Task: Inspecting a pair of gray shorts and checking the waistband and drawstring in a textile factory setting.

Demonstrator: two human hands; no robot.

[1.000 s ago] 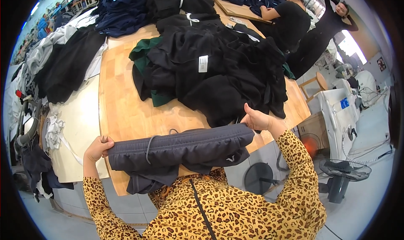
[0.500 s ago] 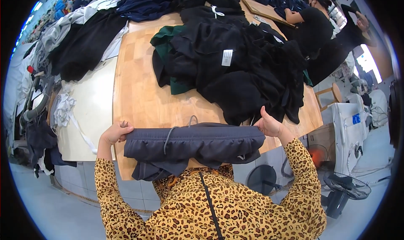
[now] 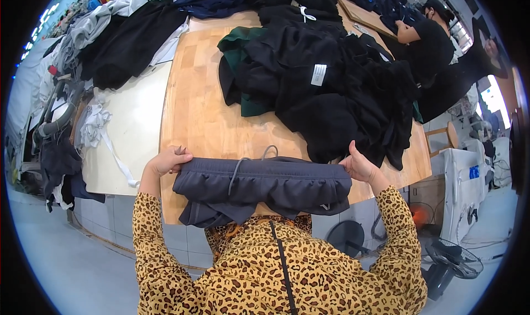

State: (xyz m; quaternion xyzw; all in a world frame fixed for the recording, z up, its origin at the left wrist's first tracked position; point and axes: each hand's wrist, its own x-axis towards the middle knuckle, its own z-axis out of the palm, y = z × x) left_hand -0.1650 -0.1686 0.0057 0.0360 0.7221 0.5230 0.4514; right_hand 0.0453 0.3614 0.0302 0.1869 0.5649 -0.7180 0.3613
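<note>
Dark grey drawstring shorts [image 3: 259, 187] lie bunched at the table's near edge, their elastic waistband stretched crosswise between my hands. My left hand [image 3: 170, 160] pinches the left end of the waistband; a small dark tip shows at its fingers, too small to name. At the right end, my right hand [image 3: 359, 163] grips the band with its thumb raised. A grey drawstring [image 3: 236, 174] hangs over the front of the band and loops above it. Beyond the shorts lies a heap of black garments [image 3: 326, 94] with a white label [image 3: 318, 75] and dark green cloth at its left.
A wooden table [image 3: 193, 105] adjoins a cream board [image 3: 132, 127] with white strips [image 3: 96, 124]. Black and grey cloth [image 3: 130, 44] hangs at the left. A co-worker [image 3: 430, 39] handles dark cloth at the far right. A fan [image 3: 450, 260] and round stool [image 3: 346, 237] stand low right.
The view has shifted, so the table and heap appear farther right. Both hands keep hold of the waistband; its left and right ends are slightly closer together.
</note>
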